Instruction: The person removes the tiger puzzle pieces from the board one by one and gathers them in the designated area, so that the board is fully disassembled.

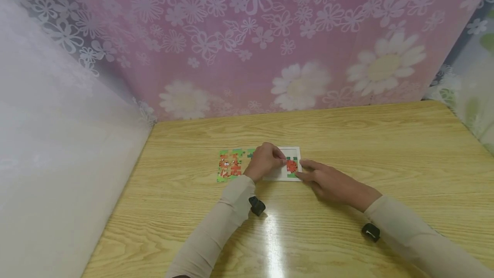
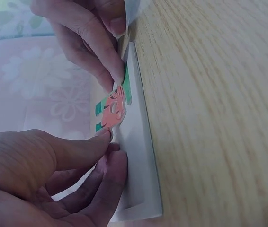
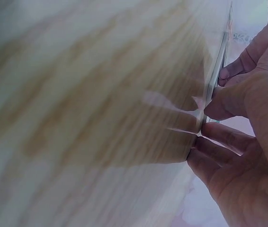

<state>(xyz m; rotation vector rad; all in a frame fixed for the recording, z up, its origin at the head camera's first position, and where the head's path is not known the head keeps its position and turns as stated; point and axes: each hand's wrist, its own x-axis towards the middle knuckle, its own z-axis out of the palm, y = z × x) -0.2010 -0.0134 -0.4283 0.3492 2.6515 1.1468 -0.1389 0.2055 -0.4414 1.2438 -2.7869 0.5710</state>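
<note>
A white puzzle tray (image 1: 275,175) lies on the table, with orange and green jigsaw pieces (image 1: 292,167) at its right end. My left hand (image 1: 266,161) reaches over the tray from the left. Its thumb and finger pinch the edge of an orange jigsaw piece (image 2: 111,116), seen in the left wrist view. From the other side, my right hand (image 1: 331,182) touches the tray's right edge and the green part of the pieces with extended fingertips. Left of the tray lie more jigsaw pieces (image 1: 230,164) showing a tiger's face, partly hidden by my left hand.
The wood-grain table (image 1: 185,209) carries a bright glare streak in front of the tray. A pink flowered cloth (image 1: 239,55) hangs behind it, and a white sheet (image 1: 61,140) stands on the left. Dark wrist cameras (image 1: 256,206) sit near both cuffs.
</note>
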